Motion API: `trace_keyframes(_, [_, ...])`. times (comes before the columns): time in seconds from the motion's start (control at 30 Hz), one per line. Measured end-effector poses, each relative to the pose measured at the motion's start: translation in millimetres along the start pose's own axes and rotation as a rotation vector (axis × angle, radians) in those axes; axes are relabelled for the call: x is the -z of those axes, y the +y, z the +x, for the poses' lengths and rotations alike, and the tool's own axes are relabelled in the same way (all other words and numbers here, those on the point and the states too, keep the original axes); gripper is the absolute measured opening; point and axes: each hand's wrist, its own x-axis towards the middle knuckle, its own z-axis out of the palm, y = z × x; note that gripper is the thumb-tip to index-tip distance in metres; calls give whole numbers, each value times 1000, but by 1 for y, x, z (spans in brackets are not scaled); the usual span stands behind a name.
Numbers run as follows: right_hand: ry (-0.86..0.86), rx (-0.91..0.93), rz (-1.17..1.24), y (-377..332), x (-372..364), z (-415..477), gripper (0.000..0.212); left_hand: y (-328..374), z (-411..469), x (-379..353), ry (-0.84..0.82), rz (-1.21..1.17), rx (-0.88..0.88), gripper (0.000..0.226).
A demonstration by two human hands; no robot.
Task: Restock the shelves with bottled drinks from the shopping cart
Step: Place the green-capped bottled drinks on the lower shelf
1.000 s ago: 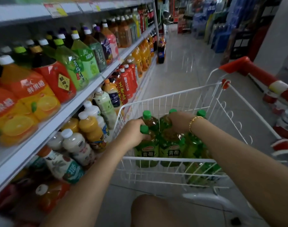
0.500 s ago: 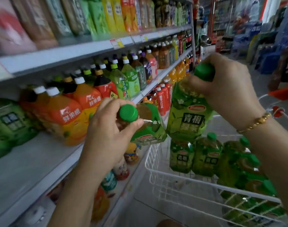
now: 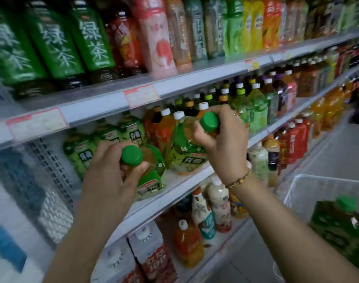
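Note:
My left hand (image 3: 109, 180) grips the neck of a green-capped green tea bottle (image 3: 152, 176), tilted over the front edge of the middle shelf (image 3: 174, 193). Further right, my right hand (image 3: 225, 137) grips the neck of a second green-capped bottle (image 3: 186, 152), whose base is at the shelf surface. Matching green tea bottles (image 3: 86, 152) stand at the back of that shelf, left of both hands. At the lower right, the white shopping cart (image 3: 309, 186) holds more green bottles (image 3: 342, 225).
Orange and red juice bottles (image 3: 162, 129) stand directly behind the held bottles. The upper shelf (image 3: 184, 82) carries rows of green tea and other drinks. Below are milk drinks (image 3: 217, 203) and cartons (image 3: 154, 254). The aisle floor (image 3: 337, 156) runs off to the right.
Both hands lifted a green bottle each out of the cart and carried them left to the middle shelf. The view swung from the cart to the shelves.

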Motion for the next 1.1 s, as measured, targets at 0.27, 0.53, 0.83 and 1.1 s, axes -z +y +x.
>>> trace_keyframes(0.27, [-159,217,80,-28,-107,-11,32,-82,11,5,60,139,102,35])
trace_keyframes(0.53, [-471,51,235,-20,-187,-12,32,-146,59,0,211,9,298,37])
trace_keyframes(0.83, [-468,-178,29,-21,-228,-48,79,-188,54,-33,265,-30,567,86])
trace_keyframes(1.1, [-444,-202,-65,-16,-252,-73,104,-202,59,-46,188,-101,676,55])
